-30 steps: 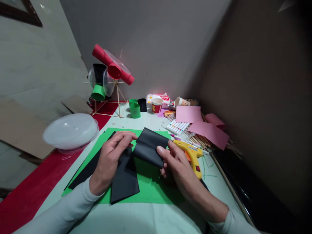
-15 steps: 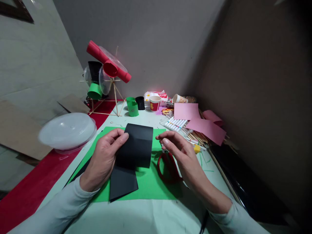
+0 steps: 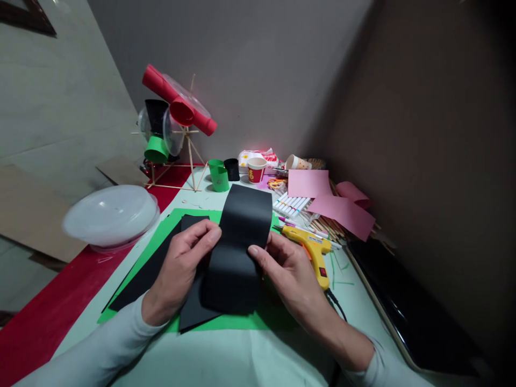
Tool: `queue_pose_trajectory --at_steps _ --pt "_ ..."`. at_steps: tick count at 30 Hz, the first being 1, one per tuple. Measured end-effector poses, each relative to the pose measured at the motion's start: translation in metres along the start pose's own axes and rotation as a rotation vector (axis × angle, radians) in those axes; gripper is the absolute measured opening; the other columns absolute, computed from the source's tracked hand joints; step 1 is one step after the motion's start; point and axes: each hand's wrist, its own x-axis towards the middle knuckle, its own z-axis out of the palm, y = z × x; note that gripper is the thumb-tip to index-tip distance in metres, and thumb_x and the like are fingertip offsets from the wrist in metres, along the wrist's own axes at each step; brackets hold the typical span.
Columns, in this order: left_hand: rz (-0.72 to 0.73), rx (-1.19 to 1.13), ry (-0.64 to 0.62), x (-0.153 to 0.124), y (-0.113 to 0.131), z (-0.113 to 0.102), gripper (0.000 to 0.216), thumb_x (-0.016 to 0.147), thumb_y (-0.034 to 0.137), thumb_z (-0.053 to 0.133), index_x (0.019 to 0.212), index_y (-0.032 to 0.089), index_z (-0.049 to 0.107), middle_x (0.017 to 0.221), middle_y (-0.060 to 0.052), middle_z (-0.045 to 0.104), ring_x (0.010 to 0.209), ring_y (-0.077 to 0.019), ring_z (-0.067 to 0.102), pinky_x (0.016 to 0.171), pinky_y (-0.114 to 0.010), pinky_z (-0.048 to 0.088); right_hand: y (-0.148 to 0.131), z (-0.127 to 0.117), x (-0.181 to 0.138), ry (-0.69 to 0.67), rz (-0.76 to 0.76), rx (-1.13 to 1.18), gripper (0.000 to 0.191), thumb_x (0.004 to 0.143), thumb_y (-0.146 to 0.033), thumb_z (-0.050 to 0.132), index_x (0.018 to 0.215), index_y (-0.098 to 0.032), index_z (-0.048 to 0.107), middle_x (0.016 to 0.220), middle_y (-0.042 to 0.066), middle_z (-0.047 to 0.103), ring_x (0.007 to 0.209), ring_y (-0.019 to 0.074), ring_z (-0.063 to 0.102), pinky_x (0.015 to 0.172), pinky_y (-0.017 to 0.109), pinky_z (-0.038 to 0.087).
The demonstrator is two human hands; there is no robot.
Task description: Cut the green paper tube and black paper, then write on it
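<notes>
Pale table (image 3: 226, 360) under green sheet (image 3: 159, 239); over it black paper strip (image 3: 237, 252), longer than half a second ago, long axis pointing away toward wall (image 3: 250, 70), far end curled up. Pinched at left edge by left hand (image 3: 181, 269), gripped at right edge by right hand (image 3: 288, 274), apart before.

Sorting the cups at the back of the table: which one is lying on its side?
The pale patterned paper cup, rightmost in the row, beside the pink paper. The green cup, black cup and red-and-white cup all stand.
</notes>
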Motion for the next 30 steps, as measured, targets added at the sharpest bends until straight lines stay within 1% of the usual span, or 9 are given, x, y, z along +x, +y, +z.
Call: queue_pose_trajectory --at_steps 5,8,11,14,18,21,24,27,30 --pt "-0.036 0.092 -0.115 0.002 0.002 -0.001 0.029 0.084 0.045 0.069 0.076 0.017 0.063 0.078 -0.002 0.060 0.073 -0.0179 0.053 0.064 -0.027 0.042 -0.007 -0.002 0.004 -0.062 0.053 0.199 0.023 0.088 -0.043 0.066 0.087 -0.020 0.060 0.080 0.000 0.060 0.075 0.0162 0.056 0.066 0.027 0.045" --pt "0.004 0.185 -0.124 0.001 0.005 -0.002 0.031 0.083 0.045 0.069 0.073 0.017 0.063 0.075 -0.002 0.060 0.072 -0.0183 0.052 0.064 -0.027 0.042 -0.010 -0.007 0.007 0.080 0.074 0.263 0.037 0.083 -0.044 0.072 0.110 -0.023 0.057 0.076 -0.004 0.058 0.070 0.0149 0.055 0.062 0.025 0.044" --pt "-0.006 0.210 -0.171 0.002 0.007 -0.002 0.031 0.084 0.046 0.068 0.073 0.017 0.063 0.072 -0.001 0.057 0.071 -0.0177 0.050 0.063 -0.027 0.040 -0.015 -0.014 0.011 0.190 0.098 0.257 0.049 0.078 -0.043 0.078 0.116 -0.023 0.054 0.070 -0.007 0.054 0.059 0.0106 0.046 0.054 0.022 0.037" --pt "-0.062 0.178 -0.222 0.002 0.007 -0.005 0.034 0.084 0.048 0.069 0.072 0.017 0.060 0.071 0.001 0.054 0.068 -0.0157 0.047 0.059 -0.026 0.038 -0.020 -0.019 0.012 0.168 0.107 0.274 0.046 0.077 -0.042 0.078 0.113 -0.021 0.058 0.064 -0.009 0.049 0.053 0.0078 0.036 0.048 0.020 0.027" --pt "-0.195 0.025 -0.312 0.003 0.003 -0.007 0.038 0.085 0.048 0.071 0.070 0.017 0.054 0.067 0.004 0.048 0.061 -0.0106 0.039 0.054 -0.023 0.034 -0.021 -0.021 0.012 0.137 0.040 0.160 0.030 0.082 -0.042 0.073 0.099 -0.018 0.064 0.068 -0.004 0.054 0.058 0.0096 0.042 0.050 0.022 0.031" --pt "-0.290 -0.160 -0.382 0.002 0.000 -0.007 0.031 0.087 0.043 0.072 0.076 0.016 0.060 0.072 0.003 0.056 0.063 -0.0093 0.047 0.059 -0.021 0.039 -0.016 -0.020 0.011 0.184 -0.036 0.038 0.022 0.085 -0.039 0.070 0.093 -0.020 0.061 0.065 -0.006 0.049 0.056 0.0101 0.042 0.050 0.022 0.032" --pt "-0.305 -0.277 -0.339 0.002 -0.001 -0.005 0.024 0.086 0.039 0.074 0.088 0.017 0.065 0.083 0.000 0.065 0.073 -0.0115 0.058 0.068 -0.021 0.046 -0.013 -0.016 0.008 0.145 -0.051 -0.034 0.018 0.090 -0.039 0.064 0.091 -0.023 0.056 0.058 -0.008 0.043 0.050 0.0110 0.042 0.046 0.023 0.030" --pt "-0.342 -0.323 -0.240 0.003 -0.002 -0.002 0.030 0.083 0.033 0.078 0.106 0.019 0.065 0.089 -0.002 0.070 0.080 -0.0155 0.065 0.074 -0.024 0.051 -0.011 -0.013 0.005 0.081 -0.116 -0.144 0.012 0.095 -0.034 0.058 0.093 -0.023 0.060 0.058 -0.007 0.052 0.049 0.0117 0.048 0.048 0.023 0.038" --pt "-0.338 -0.373 -0.231 0.005 -0.001 -0.001 0.039 0.083 0.026 0.077 0.118 0.018 0.063 0.095 -0.004 0.073 0.083 -0.0168 0.069 0.079 -0.025 0.054 -0.009 -0.013 0.003 0.034 -0.350 -0.291 0.026 0.097 -0.014 0.050 0.111 -0.022 0.069 0.087 0.001 0.075 0.069 0.0143 0.067 0.067 0.026 0.053"
